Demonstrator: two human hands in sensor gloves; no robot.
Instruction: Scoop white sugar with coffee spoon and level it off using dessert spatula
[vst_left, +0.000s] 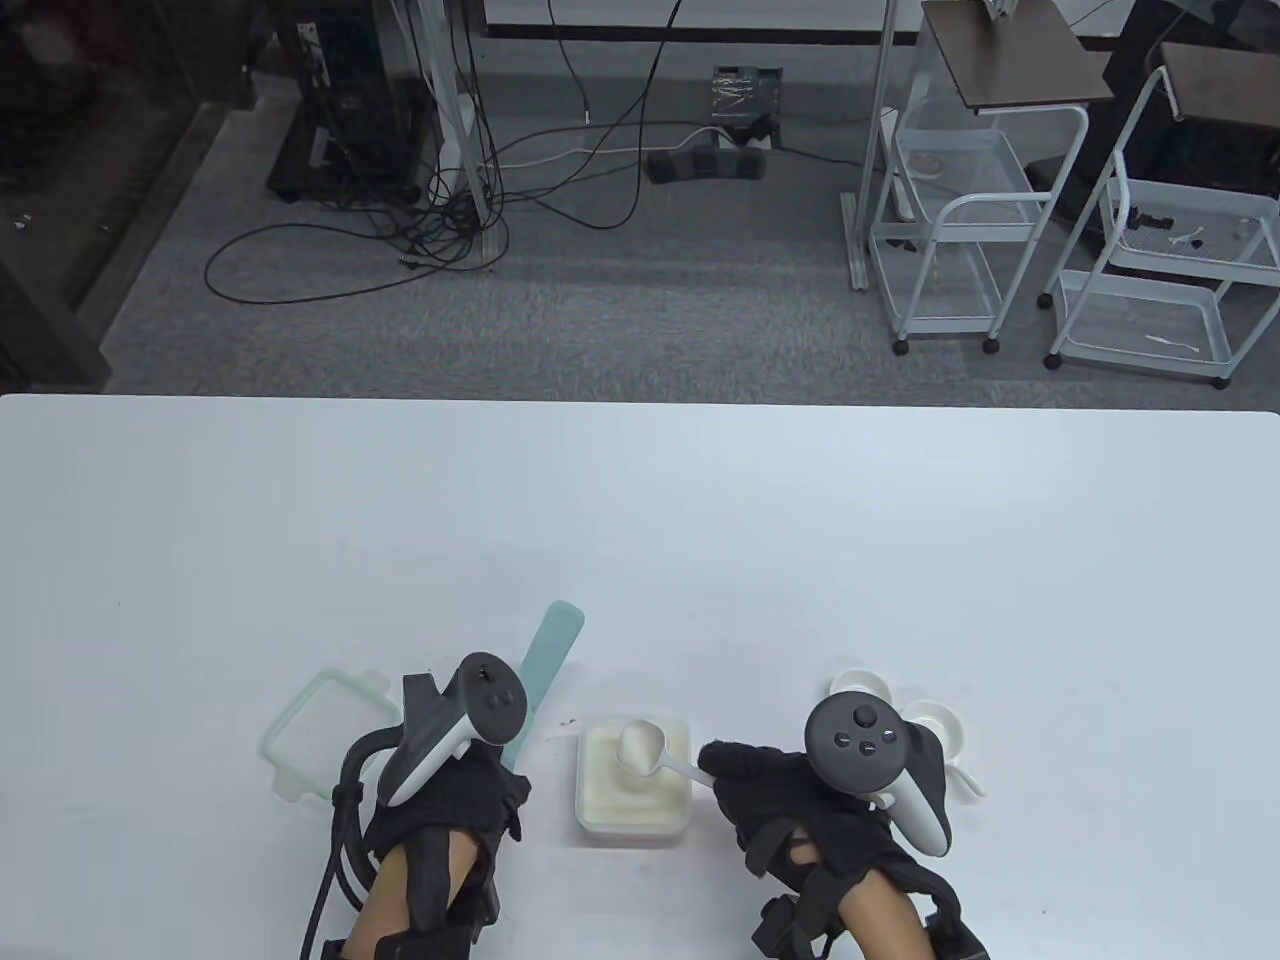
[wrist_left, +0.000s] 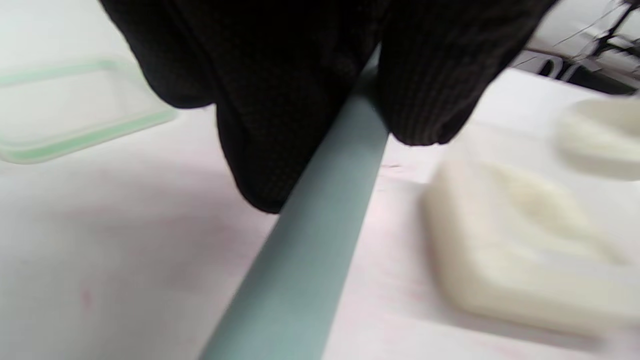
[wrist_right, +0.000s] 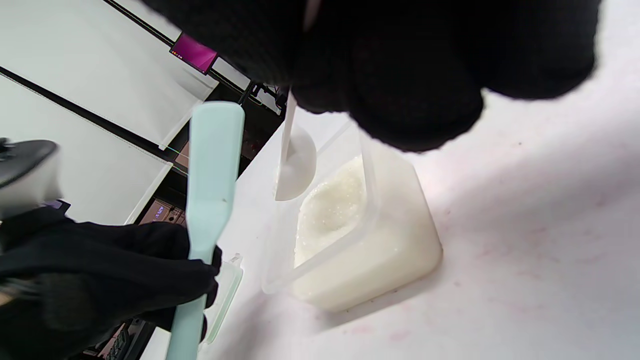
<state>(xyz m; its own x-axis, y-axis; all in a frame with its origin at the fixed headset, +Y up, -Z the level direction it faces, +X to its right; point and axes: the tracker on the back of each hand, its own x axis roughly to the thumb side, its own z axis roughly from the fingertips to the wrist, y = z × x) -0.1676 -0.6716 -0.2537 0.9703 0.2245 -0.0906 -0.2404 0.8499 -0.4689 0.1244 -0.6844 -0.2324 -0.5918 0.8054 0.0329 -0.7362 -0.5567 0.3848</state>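
- The right hand (vst_left: 800, 800) has its grip closed on the handle of the white coffee spoon (vst_left: 645, 748), whose heaped bowl sits over the sugar tub (vst_left: 633, 785).
- The left hand (vst_left: 440, 800) has its grip wrapped around the pale green dessert spatula (vst_left: 548, 650), blade pointing away across the worktop (vst_left: 640, 520).
- Only the right wrist view shows the sugar (wrist_right: 330, 210) grains and the spatula upright just beside the tub.
- The left wrist view alone shows fingers (wrist_left: 270, 125) clasping the spatula's handle, tub blurred to the right.
- A green-rimmed lid (vst_left: 320, 730) lies left of the left hand; white dishes (vst_left: 935, 725) sit beyond the right.
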